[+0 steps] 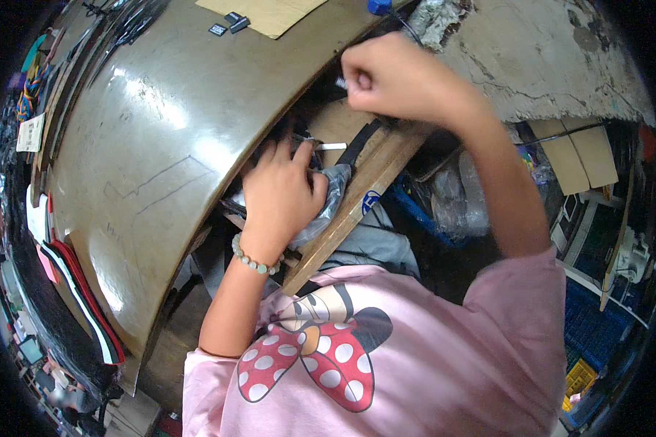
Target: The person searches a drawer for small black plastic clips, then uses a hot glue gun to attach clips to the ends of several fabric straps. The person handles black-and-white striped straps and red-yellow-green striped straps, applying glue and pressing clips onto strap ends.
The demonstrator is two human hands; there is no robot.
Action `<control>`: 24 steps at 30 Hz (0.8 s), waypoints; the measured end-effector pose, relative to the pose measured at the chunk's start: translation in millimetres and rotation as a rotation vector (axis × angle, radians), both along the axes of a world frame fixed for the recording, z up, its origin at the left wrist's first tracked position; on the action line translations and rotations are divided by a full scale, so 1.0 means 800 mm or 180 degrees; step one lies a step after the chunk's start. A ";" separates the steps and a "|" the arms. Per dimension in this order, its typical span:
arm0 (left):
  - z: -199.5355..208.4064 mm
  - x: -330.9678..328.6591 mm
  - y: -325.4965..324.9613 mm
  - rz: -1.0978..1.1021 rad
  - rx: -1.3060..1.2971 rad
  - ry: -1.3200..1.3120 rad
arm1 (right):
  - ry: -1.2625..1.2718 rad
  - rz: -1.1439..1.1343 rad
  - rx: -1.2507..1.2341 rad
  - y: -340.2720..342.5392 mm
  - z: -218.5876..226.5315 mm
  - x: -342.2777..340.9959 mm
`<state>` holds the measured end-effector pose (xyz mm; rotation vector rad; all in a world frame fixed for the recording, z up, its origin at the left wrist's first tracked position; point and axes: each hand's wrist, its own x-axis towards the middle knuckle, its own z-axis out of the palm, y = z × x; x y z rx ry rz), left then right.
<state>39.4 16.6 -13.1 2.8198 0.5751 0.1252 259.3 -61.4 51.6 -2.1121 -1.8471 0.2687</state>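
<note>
A wooden drawer [333, 237] is pulled out from under the table, over my lap. My left hand [278, 188], a beaded bracelet [255, 261] on its wrist, reaches down into it. Its fingers are spread over dark contents, with some tips lost in shadow. Beside its thumb lies a clear plastic bag [332, 195], and a short white stick [334, 146] lies near its fingertips. My right hand [395, 79] is raised over the drawer's far right end, its fingers curled closed. A small whitish piece [341, 84] shows at them, too small and blurred to name.
The greenish-brown tabletop [175, 138] curves across the left, its edge right beside my left hand. Small black cards [228, 24] and brown cardboard [273, 14] lie on it. A blue crate [423, 211] with plastic-wrapped goods and a cardboard box [577, 154] stand on the right.
</note>
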 end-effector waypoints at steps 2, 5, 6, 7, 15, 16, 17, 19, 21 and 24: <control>0.001 -0.006 -0.005 -0.0001 0.0196 -0.0095 | 0.0391 -0.0063 0.0471 0.003 0.034 0.005; 0.006 -0.011 -0.012 0.0188 0.0201 0.0238 | 0.0526 -0.0250 0.1181 0.050 0.057 0.018; 0.007 -0.010 -0.011 0.0144 0.0200 0.0249 | 0.0203 -0.0142 0.1443 0.077 0.049 0.013; 0.008 -0.009 -0.011 0.0103 0.0195 0.0259 | -0.0122 -0.0030 0.1694 0.095 0.041 0.008; 0.010 -0.008 -0.010 0.0021 0.0120 0.0510 | 0.1408 0.0723 0.0178 -0.007 -0.002 -0.035; 0.009 -0.008 -0.010 0.0031 0.0119 0.0414 | 0.1276 0.0615 -0.0536 -0.007 -0.019 -0.045; 0.008 -0.009 -0.010 0.0026 0.0120 0.0332 | 0.0719 0.0397 -0.0860 0.003 -0.040 -0.055; 0.005 -0.010 -0.010 -0.0002 0.0172 0.0216 | 0.0532 0.0278 -0.0565 0.021 -0.076 -0.060; 0.003 -0.012 -0.011 -0.0005 0.0251 0.0162 | 0.0361 0.0257 -0.0582 0.035 -0.104 -0.057; 0.003 -0.013 -0.013 -0.0010 0.0362 0.0051 | 0.0198 0.0395 -0.0561 0.044 -0.121 -0.042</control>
